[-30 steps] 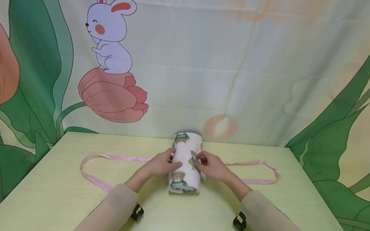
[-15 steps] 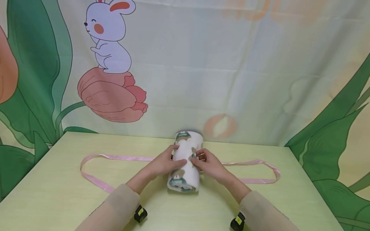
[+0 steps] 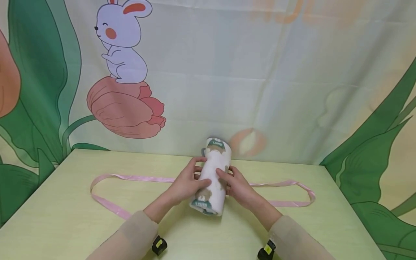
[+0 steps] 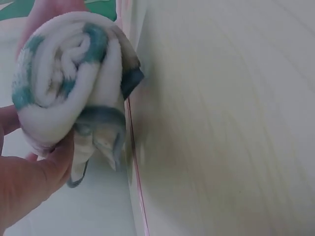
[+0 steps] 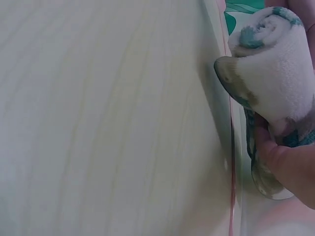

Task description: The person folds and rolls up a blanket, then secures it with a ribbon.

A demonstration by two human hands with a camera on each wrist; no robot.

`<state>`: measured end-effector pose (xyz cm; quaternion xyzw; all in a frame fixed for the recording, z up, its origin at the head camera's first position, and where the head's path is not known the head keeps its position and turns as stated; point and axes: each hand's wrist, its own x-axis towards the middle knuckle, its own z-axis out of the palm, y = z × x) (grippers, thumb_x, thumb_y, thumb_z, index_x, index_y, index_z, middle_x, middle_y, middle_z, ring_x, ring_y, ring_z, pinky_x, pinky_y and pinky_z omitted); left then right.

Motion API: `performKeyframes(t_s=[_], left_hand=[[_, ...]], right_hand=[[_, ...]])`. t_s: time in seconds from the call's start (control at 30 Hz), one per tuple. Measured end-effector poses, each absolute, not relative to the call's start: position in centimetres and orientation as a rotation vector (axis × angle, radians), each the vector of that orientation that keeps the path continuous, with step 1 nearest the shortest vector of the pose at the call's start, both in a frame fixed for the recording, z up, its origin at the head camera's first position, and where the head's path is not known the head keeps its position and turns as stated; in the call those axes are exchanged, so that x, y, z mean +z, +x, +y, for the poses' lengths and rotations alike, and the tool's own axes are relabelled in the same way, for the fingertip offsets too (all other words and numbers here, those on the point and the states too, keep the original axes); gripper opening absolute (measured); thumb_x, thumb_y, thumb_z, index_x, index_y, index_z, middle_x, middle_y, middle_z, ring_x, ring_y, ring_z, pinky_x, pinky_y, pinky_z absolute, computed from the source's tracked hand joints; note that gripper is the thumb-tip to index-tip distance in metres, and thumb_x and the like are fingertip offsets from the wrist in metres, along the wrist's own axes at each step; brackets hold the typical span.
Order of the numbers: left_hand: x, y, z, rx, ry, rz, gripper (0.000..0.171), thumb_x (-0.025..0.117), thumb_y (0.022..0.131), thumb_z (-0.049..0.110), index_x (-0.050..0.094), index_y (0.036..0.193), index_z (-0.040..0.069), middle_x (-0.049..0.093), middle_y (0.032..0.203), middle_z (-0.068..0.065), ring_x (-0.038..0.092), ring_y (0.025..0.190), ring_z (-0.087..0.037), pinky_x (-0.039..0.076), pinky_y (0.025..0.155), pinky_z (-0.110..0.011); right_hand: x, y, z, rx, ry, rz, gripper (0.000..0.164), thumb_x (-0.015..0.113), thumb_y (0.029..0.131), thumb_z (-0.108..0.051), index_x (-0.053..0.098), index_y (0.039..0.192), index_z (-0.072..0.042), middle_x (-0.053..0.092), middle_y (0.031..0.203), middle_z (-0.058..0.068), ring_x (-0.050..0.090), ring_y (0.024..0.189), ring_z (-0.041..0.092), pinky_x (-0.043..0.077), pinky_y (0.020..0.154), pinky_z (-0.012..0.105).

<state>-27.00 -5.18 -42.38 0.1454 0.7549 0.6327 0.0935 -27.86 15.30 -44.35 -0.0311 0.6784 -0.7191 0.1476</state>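
A rolled-up white towel (image 3: 212,177) with brown bears and green patches stands out at the middle of the table in the head view, its far end leaning right. My left hand (image 3: 186,182) grips its left side, thumb on top. On the other side my right hand (image 3: 238,184) holds it, thumb on top and the other fingers curled below. The spiral end of the towel (image 4: 64,69) faces the left wrist camera, with a dark-edged loose flap below the roll. A similar flap hangs beneath the towel (image 5: 275,69) in the right wrist view.
A pink ribbon (image 3: 139,177) lies across the pale table (image 3: 208,242), looped out to both sides and passing behind the hands. Behind the table hangs a printed cloth (image 3: 201,90) with a rabbit and flowers. Black wrist cameras (image 3: 159,245) sit under the sleeves.
The towel has tilted, its far end moving up and to the right, and looks raised. My right fingers have gone round its right side, and my left hand has shifted slightly right.
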Motion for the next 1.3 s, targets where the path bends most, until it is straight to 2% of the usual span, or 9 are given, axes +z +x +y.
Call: performKeyframes(t_s=[0.17, 0.33, 0.43, 0.53, 0.77, 0.9, 1.0, 1.17, 1.3], left_hand=[[-42.4, -26.7, -5.0, 1.911, 0.43, 2.196, 0.057, 0.071, 0.097, 0.006, 0.043, 0.146, 0.01, 0.06, 0.128, -0.017, 0.063, 0.104, -0.028, 0.055, 0.087, -0.042], [-42.9, -26.6, -4.8, 1.891, 0.441, 2.24, 0.046, 0.072, 0.098, 0.015, 0.049, 0.138, 0.008, 0.063, 0.125, -0.016, 0.062, 0.109, -0.03, 0.054, 0.09, -0.042], [-43.1, -26.5, -4.6, 1.869, 0.433, 2.323, 0.034, 0.067, 0.102, 0.022, 0.055, 0.13, 0.008, 0.062, 0.124, -0.013, 0.059, 0.112, -0.03, 0.052, 0.092, -0.043], [-43.2, -26.7, -4.4, 1.925, 0.348, 2.343, 0.029, 0.06, 0.106, 0.025, 0.055, 0.128, 0.007, 0.059, 0.126, -0.013, 0.057, 0.116, -0.029, 0.049, 0.096, -0.045], [-43.4, -27.7, -4.6, 2.063, 0.129, 2.185, 0.045, 0.047, 0.111, 0.018, 0.03, 0.148, 0.0, 0.04, 0.147, -0.026, 0.051, 0.129, -0.04, 0.049, 0.098, -0.051], [-43.7, -28.0, -5.0, 2.082, 0.093, 2.109, 0.051, 0.043, 0.111, 0.015, 0.017, 0.151, -0.001, 0.034, 0.155, -0.03, 0.051, 0.129, -0.043, 0.051, 0.094, -0.05], [-43.8, -28.2, -5.3, 2.116, 0.078, 2.038, 0.052, 0.043, 0.11, 0.012, 0.014, 0.151, -0.002, 0.034, 0.155, -0.029, 0.058, 0.118, -0.039, 0.053, 0.088, -0.046], [-43.8, -28.5, -5.7, 2.135, 0.055, 1.956, 0.041, 0.045, 0.109, 0.01, 0.03, 0.145, -0.006, 0.053, 0.131, -0.026, 0.064, 0.091, -0.024, 0.054, 0.079, -0.036], [-43.9, -28.8, -6.0, 2.124, 0.063, 1.905, 0.039, 0.042, 0.11, 0.012, 0.042, 0.142, -0.01, 0.062, 0.116, -0.019, 0.064, 0.091, -0.019, 0.055, 0.082, -0.035]], right_hand=[[-44.6, -28.0, 15.2, -2.133, 0.029, 1.885, 0.081, 0.066, 0.099, -0.036, 0.018, 0.155, -0.002, 0.046, 0.142, 0.025, 0.058, 0.116, 0.029, 0.052, 0.09, 0.039], [-44.9, -28.0, 15.3, -2.185, 0.065, 1.849, 0.079, 0.07, 0.095, -0.023, 0.02, 0.152, 0.0, 0.044, 0.142, 0.025, 0.056, 0.118, 0.031, 0.05, 0.096, 0.043], [-45.1, -27.9, 15.4, -2.209, 0.049, 1.813, 0.076, 0.069, 0.093, -0.015, 0.023, 0.151, 0.0, 0.046, 0.141, 0.025, 0.057, 0.118, 0.031, 0.048, 0.099, 0.044], [-45.1, -27.8, 15.5, -2.219, 0.011, 1.779, 0.076, 0.067, 0.09, -0.012, 0.025, 0.152, -0.001, 0.049, 0.139, 0.023, 0.057, 0.118, 0.03, 0.048, 0.099, 0.043], [-44.8, -27.5, 15.2, -2.196, -0.056, 1.771, 0.076, 0.066, 0.089, -0.011, 0.026, 0.152, -0.003, 0.05, 0.139, 0.022, 0.056, 0.119, 0.029, 0.046, 0.101, 0.042], [-44.8, -27.3, 15.0, -2.194, -0.073, 1.751, 0.074, 0.063, 0.088, -0.01, 0.027, 0.153, -0.005, 0.049, 0.14, 0.021, 0.055, 0.12, 0.029, 0.045, 0.102, 0.043], [-44.8, -27.2, 15.0, -2.213, -0.106, 1.711, 0.07, 0.057, 0.087, -0.007, 0.029, 0.151, -0.005, 0.051, 0.137, 0.017, 0.055, 0.118, 0.027, 0.045, 0.101, 0.041], [-44.8, -27.1, 15.0, -2.213, -0.163, 1.691, 0.063, 0.049, 0.083, -0.007, 0.034, 0.144, -0.004, 0.052, 0.128, 0.013, 0.056, 0.113, 0.024, 0.045, 0.098, 0.038], [-44.8, -27.1, 15.1, -2.194, -0.168, 1.697, 0.06, 0.048, 0.083, -0.009, 0.035, 0.142, -0.005, 0.054, 0.125, 0.012, 0.056, 0.111, 0.024, 0.046, 0.097, 0.039]])
